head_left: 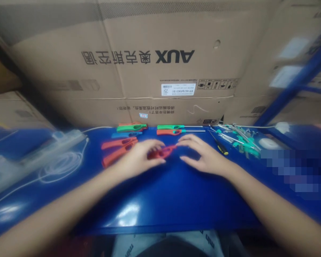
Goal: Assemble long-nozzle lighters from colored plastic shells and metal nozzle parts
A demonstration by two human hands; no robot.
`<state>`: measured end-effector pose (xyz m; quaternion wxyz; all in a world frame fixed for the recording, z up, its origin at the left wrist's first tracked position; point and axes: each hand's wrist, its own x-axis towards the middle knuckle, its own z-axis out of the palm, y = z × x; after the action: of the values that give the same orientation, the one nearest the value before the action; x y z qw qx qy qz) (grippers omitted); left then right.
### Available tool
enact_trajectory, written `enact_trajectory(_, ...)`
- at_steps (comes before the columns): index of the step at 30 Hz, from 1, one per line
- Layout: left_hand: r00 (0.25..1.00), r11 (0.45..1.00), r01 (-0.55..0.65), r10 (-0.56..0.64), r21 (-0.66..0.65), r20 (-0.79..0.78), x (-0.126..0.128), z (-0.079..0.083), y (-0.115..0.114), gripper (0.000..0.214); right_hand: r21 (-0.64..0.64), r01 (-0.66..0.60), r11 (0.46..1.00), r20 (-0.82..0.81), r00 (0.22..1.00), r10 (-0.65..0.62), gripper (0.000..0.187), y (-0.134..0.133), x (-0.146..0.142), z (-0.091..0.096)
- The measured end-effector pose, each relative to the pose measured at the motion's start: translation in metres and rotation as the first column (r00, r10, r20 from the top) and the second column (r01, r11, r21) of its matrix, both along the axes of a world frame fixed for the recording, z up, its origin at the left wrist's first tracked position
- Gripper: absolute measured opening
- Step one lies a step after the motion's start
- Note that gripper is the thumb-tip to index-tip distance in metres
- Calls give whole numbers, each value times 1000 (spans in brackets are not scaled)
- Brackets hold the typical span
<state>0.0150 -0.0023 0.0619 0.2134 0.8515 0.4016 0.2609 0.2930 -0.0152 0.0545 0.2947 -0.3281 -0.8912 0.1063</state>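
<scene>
My left hand (140, 159) is closed around a red plastic lighter handle (167, 152), whose narrow end points right. My right hand (203, 155) is open, thumb and fingers apart. Its fingertips are by the narrow end of that handle; blur hides whether they touch it. Left of my left hand lie orange-red lighter handles (117, 143), with a blue one (124, 135) and a green one (132, 127) behind. Farther back, a green long-necked lighter (171, 127) and an orange-red one (169, 132) lie side by side, metal rods pointing right.
To the right are a black-and-yellow screwdriver (222, 147) and a pile of metal rods with teal fittings (243, 141). A coiled white cable (62, 166) and a power strip lie left on the blue table (176, 200). A cardboard box (139, 78) stands behind.
</scene>
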Motion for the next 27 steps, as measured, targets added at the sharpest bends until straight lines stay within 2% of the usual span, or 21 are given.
enact_trajectory(3,988,988,144,-141,-50,58,20,-20,-27,41,-126,-170,977,82,980,181,26,-8,-11,-5)
enact_trajectory(5,982,983,180,-178,-35,59,25,-32,-32,39,-207,-207,956,151,959,240,12,-8,-15,-10)
enact_trajectory(7,982,982,187,-187,-28,24,22,-39,-31,43,-247,-200,948,190,950,249,7,-5,-14,-13)
enact_trajectory(9,989,989,145,-146,-42,-33,15,-41,-25,53,-252,-171,952,200,954,224,7,0,-9,-14)
enact_trajectory(12,991,996,59,-67,-69,-118,3,-35,-17,64,-253,-120,960,159,974,164,10,7,-1,-11)
enact_trajectory(15,973,997,27,-42,-68,-229,-5,-26,-13,61,-204,-45,978,63,996,59,18,10,3,-8)
enact_trajectory(17,951,999,14,-30,-52,-308,-10,-21,-11,61,-165,49,985,-9,999,-51,21,10,3,-8)
enact_trajectory(21,914,999,0,-19,-48,-406,-20,-15,-9,51,-198,197,960,-80,973,-216,25,11,4,-6)
enact_trajectory(24,909,999,-1,-20,-51,-417,-22,-16,-7,33,-241,213,947,-53,971,-232,30,10,7,-1)
enact_trajectory(27,933,999,9,-22,-36,-359,-17,-22,-6,19,-312,112,943,17,994,-112,34,6,9,4)
